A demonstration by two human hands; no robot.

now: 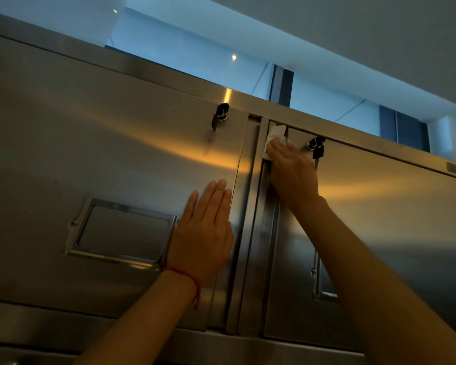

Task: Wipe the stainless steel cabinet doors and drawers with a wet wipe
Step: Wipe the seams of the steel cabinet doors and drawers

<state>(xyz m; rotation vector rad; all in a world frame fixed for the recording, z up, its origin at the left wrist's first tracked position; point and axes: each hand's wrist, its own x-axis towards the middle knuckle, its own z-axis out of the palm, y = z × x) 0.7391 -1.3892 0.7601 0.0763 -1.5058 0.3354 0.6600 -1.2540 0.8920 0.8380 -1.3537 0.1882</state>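
Your right hand presses the soft, limp white wet wipe flat-fingered against the right stainless steel cabinet door at its top-left corner, while your open left hand steadies the left door.

Glass transom window above w/ 2 light spots; white ceiling; red string bracelet on wrist.

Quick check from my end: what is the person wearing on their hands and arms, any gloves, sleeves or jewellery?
No gloves: both the left hand and the right hand are bare. Both forearms are uncovered as far as the frame shows, with no sleeves in view. The only thing worn is a thin red string bracelet on the left wrist, with a short loose end hanging down. No rings or watch show.
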